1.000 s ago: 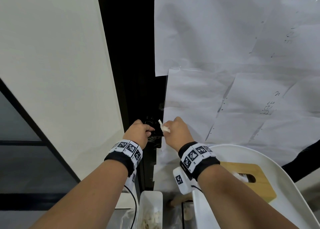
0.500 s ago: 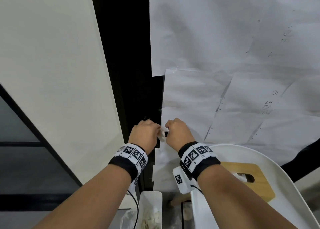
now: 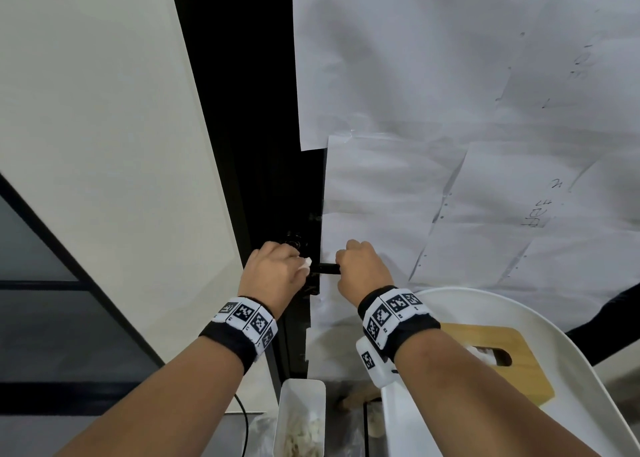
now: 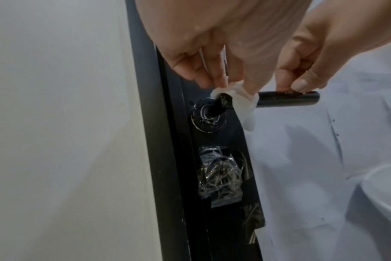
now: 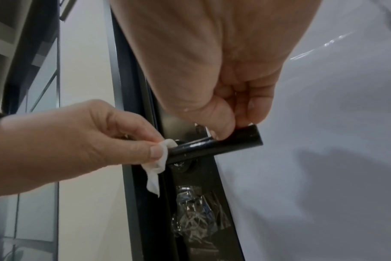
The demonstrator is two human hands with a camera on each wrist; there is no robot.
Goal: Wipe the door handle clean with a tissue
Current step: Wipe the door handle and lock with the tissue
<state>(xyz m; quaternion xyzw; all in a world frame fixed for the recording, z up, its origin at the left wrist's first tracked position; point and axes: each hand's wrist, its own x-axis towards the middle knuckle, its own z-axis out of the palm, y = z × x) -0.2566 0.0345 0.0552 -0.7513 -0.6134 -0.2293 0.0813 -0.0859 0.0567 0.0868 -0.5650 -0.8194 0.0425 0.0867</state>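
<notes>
The black lever door handle sticks out to the right from its round base on the dark door edge. My left hand pinches a crumpled white tissue round the handle near the base, and a loose corner hangs down. My right hand pinches the handle's free end between thumb and fingers. In the right wrist view the tissue sits under my left thumb. A bare stretch of handle shows between the two hands.
White paper sheets cover the door. Below the handle, clear crinkled tape covers the lock. A white round seat with a wooden-topped tissue box stands at lower right. A white bin of used tissues stands below.
The tissue was by my right hand a second ago; the hands met, and now my left hand holds it at the handle's base. My right hand has shifted to the free end.
</notes>
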